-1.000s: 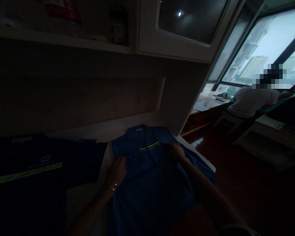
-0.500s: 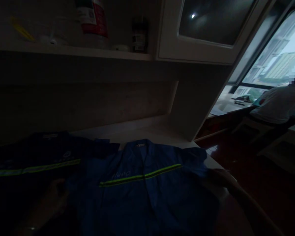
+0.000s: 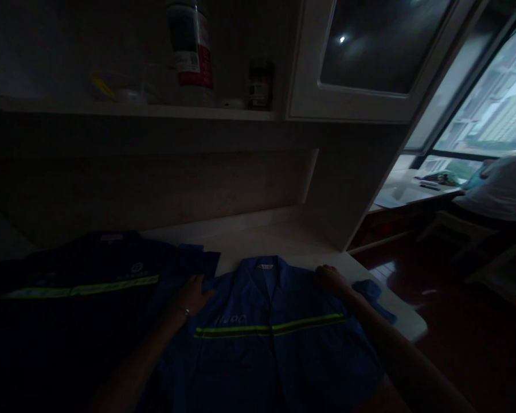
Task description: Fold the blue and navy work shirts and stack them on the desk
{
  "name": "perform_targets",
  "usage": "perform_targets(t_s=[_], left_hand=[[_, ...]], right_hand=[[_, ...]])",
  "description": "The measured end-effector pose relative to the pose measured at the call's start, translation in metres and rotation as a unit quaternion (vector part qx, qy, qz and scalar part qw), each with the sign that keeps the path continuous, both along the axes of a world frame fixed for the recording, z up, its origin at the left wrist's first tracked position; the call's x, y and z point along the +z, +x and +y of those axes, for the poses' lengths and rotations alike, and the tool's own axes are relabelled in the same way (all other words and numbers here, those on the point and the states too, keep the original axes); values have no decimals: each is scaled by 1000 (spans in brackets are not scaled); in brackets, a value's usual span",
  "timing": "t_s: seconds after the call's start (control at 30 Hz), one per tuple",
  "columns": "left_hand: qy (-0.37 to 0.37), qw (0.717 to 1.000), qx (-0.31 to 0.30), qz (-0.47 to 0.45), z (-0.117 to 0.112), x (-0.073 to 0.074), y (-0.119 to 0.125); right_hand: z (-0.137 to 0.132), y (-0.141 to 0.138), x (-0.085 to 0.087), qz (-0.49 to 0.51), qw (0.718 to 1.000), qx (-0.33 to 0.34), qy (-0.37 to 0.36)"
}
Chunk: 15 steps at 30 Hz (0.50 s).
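A blue work jacket (image 3: 249, 361) with a yellow-green reflective stripe lies spread front up, its collar pointing away from me. My left hand (image 3: 193, 295) rests at its left shoulder, thumb spread away from the fingers. On the opposite shoulder, my right hand (image 3: 331, 279) has its fingers curled together on the cloth. The right sleeve lies bent beyond that wrist. Beside it on the left is a darker navy work jacket (image 3: 107, 261), also striped, with a round logo on the chest. Dim light blurs the finger detail.
Both garments lie on a white countertop (image 3: 279, 232). Above it, a shelf (image 3: 223, 113) holds a large red-labelled bottle (image 3: 193, 51) and a small dark jar (image 3: 259, 86). A cabinet door (image 3: 301, 103) hangs at the upper right. A person (image 3: 499, 189) sits near the window.
Both hands have moved up and inward to the blue jacket's shoulders. My right hand has let go of the sleeve end. The view has shifted slightly.
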<state>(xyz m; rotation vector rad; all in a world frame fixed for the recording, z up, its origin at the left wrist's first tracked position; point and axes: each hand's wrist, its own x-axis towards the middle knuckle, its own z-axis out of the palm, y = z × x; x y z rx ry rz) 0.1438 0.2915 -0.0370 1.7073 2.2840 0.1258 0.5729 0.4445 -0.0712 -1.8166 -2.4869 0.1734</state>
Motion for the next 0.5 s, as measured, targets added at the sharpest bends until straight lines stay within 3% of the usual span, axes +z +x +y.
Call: perform_targets(t_s=[0.1, 0.23, 0.4, 0.5], left_hand=[[-31, 999, -20, -8, 6, -15, -9], [-30, 999, -3, 14, -6, -12, -10], [16, 1000, 1, 22, -37, 18, -27], [47, 992, 83, -85, -65, 50, -42]], right_hand=[[-5, -1, 0, -19, 1000, -4, -18], [-13, 7, 8, -7, 999, -4, -31], [-24, 13, 44, 120, 989, 13, -83], [-36, 4, 81, 235, 966, 82, -73]])
